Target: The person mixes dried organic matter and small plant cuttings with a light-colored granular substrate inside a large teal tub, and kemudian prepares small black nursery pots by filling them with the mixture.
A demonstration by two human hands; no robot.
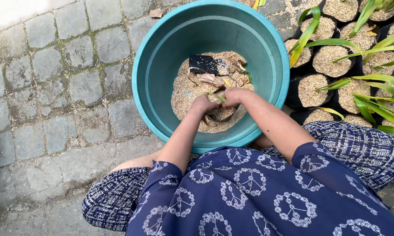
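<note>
A view straight down from a person's head onto a grey cobbled stone floor (53, 87), which fills the left side and the far edge of the scene. Near the bottom sits the person's lap, clothed in dark blue fabric printed with white round patterns (249, 192).

In the middle stands a large round teal plastic basin (162, 48), its near rim just past the person's knees. The basin's floor holds a shallow heap of pale tan rice husk (184, 94) mixed with dry brown leaf scraps. A small black flat piece (203, 64) (it may be a folded plastic bag) lies on the far part of the heap.

To the right, just beside the basin, stand rows of black plastic nursery bags (312, 89) packed with the same husk, long green seedling leaves (371, 78) arching out of several.

Both bare arms reach into the basin. The left hand (202, 104) and the right hand (233, 96) sit close together on the near part of the heap, both curled shut around a black bag opening (221, 114) that rests in the husk between and just below them. A thin green blade (218, 97) shows between the hands.
</note>
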